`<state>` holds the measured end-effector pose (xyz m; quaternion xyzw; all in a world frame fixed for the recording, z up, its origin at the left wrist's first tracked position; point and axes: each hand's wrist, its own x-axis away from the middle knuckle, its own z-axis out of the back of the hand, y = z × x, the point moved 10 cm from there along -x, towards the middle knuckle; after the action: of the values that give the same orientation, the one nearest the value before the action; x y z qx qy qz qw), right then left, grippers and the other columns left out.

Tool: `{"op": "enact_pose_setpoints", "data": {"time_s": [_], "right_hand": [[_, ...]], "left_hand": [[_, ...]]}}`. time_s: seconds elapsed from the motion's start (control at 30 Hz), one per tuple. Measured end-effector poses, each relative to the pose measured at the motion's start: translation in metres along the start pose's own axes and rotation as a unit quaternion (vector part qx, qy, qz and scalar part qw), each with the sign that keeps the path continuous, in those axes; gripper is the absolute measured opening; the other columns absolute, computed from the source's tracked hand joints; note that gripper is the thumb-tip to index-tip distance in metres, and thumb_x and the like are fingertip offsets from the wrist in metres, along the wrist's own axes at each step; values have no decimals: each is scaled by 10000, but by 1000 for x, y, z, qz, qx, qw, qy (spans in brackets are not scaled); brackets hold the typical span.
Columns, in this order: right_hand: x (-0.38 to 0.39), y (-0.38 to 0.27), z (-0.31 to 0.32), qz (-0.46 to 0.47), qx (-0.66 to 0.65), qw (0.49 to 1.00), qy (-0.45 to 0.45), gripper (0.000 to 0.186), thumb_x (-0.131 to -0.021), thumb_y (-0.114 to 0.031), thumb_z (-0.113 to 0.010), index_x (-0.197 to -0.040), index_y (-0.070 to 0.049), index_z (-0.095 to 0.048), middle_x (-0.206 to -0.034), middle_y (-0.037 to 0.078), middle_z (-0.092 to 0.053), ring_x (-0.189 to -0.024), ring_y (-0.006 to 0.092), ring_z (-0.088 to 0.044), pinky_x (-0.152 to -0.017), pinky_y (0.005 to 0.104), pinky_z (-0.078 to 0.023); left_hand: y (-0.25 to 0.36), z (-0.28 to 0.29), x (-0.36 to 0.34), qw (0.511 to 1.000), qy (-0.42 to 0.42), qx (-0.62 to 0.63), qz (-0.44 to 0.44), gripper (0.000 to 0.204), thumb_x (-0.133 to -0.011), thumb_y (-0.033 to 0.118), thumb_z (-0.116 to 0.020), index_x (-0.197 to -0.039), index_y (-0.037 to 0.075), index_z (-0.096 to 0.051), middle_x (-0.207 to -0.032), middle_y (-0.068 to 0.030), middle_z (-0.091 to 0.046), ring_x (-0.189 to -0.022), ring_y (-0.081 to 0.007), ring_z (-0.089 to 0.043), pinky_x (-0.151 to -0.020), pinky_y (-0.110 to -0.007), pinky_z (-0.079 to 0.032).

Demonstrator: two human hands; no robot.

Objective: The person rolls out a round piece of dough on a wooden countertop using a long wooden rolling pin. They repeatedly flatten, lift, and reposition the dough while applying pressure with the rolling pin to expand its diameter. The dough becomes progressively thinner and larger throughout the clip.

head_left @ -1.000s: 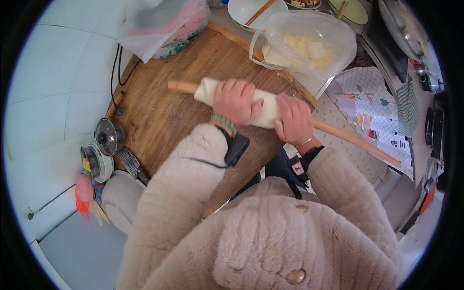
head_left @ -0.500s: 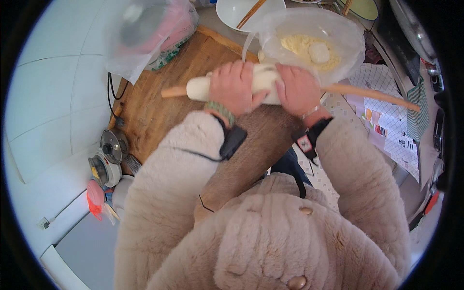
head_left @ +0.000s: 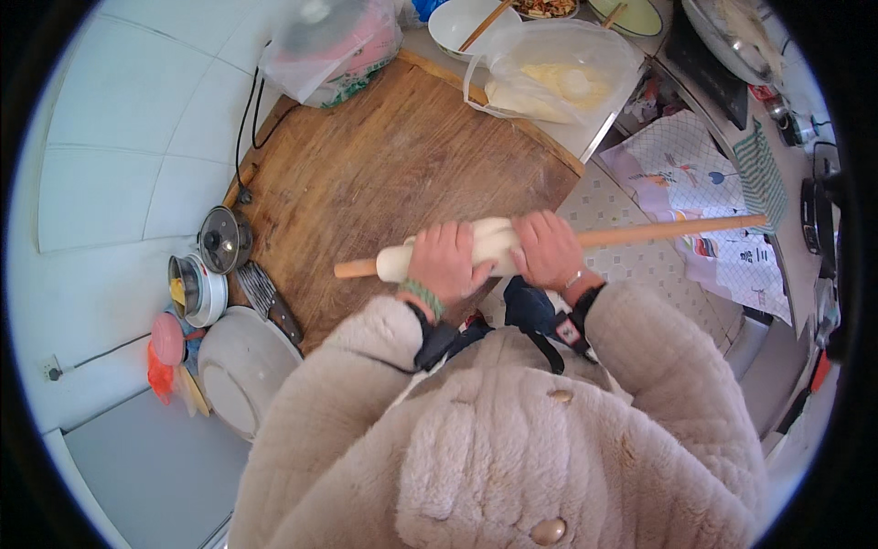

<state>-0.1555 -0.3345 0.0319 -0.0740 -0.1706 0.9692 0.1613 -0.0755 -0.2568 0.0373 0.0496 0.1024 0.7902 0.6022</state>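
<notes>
A sheet of pale dough (head_left: 494,242) is wound around a long wooden rolling pin (head_left: 677,230). My left hand (head_left: 444,260) lies over the roll with its fingers curled over the far side. Close to its right, my right hand (head_left: 549,249) grips the same roll, thumb toward the left hand. The pin's short end pokes out at the left, and its long end reaches far right, past the board and over the floor. Under the left part of the roll is the wooden board (head_left: 393,156), near its front edge.
A plastic bag of yellowish flour (head_left: 562,82) stands behind the board, beside a white bowl (head_left: 471,26) with chopsticks. At the left are a cleaver (head_left: 265,297), a glass-lidded pot (head_left: 224,240) and a large pale basin (head_left: 242,371). A black cord (head_left: 242,137) hangs by the wall.
Both hands have drawn the dough-wrapped pin from the board's far side back toward my body. The view has shifted too, showing more of the board.
</notes>
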Motion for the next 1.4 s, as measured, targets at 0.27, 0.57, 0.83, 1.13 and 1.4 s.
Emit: {"op": "enact_pose_setpoints", "data": {"time_s": [0.27, 0.57, 0.83, 1.13, 1.4], "right_hand": [[2, -26, 27, 76, 0, 980, 185, 547, -778, -265, -698, -1251, -34, -551, -1233, 178, -581, -1169, 358, -539, -1028, 462, -409], [-76, 86, -44, -52, -10, 997, 55, 486, -816, -371, -663, -1171, -44, -603, -1022, 133, -655, -1031, 324, -616, -869, 458, -478], [-60, 32, 46, 66, -11, 961, 268, 552, -829, -340, -634, -1282, -34, -553, -1162, 155, -612, -1112, 358, -563, -963, 516, -419], [-142, 144, -40, -116, -47, 992, 25, 346, -905, -288, -559, -1150, -50, -615, -1069, 168, -633, -1044, 354, -586, -915, 473, -449], [-35, 31, -5, 19, 4, 998, 67, 399, -804, -380, -660, -1027, -53, -619, -974, 136, -601, -952, 335, -570, -847, 464, -441]], "left_hand": [[-10, 21, 2, 988, 138, -53, -41, 558, -737, 414, -709, -1114, 14, -608, -1049, -121, -616, -986, -297, -570, -854, -462, -425], [-75, -17, -98, 984, 130, -81, -89, 601, -693, 497, -715, -1107, 72, -617, -985, -86, -594, -930, -271, -570, -757, -440, -430], [-36, 38, -64, 964, 243, -75, -81, 597, -716, 439, -735, -1126, 23, -615, -1128, -133, -629, -1101, -327, -550, -960, -518, -378], [-118, -19, -164, 982, 177, -41, -46, 467, -827, 556, -613, -823, 92, -663, -769, -107, -657, -735, -322, -653, -698, -460, -488], [-44, -1, -31, 997, -13, -21, 71, 431, -788, 444, -688, -946, 51, -605, -907, -171, -634, -850, -354, -620, -753, -484, -486]]}}
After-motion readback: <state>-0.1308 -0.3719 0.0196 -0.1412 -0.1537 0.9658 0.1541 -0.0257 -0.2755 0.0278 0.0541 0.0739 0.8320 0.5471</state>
